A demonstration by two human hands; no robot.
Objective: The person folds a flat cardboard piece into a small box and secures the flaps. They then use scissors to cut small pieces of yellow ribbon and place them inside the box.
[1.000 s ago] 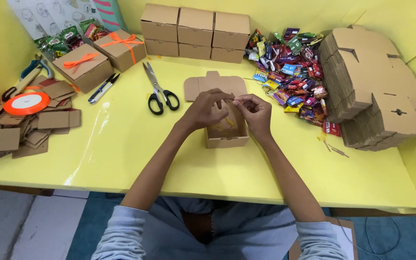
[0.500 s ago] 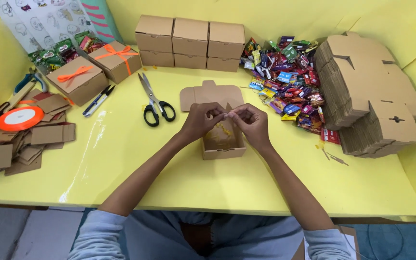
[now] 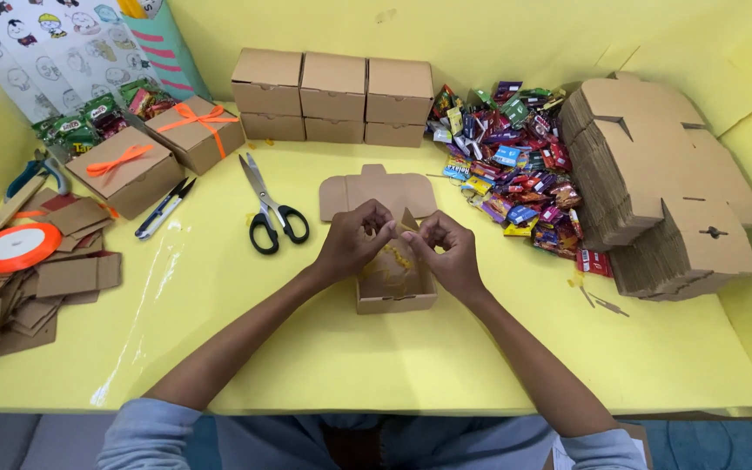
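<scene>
Right in the middle of the yellow bench (image 3: 219, 348), both the left hand (image 3: 354, 239) and right hand (image 3: 446, 248) pinch closed over the open cardboard box (image 3: 396, 283) directly beneath them, equally near, fiddling with something tiny I can't make out.

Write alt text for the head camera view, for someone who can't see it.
Left hand and right hand meet over an open cardboard box on a yellow table. Scissors lie to the left, a wrapped candy pile to the right, closed boxes behind.
</scene>
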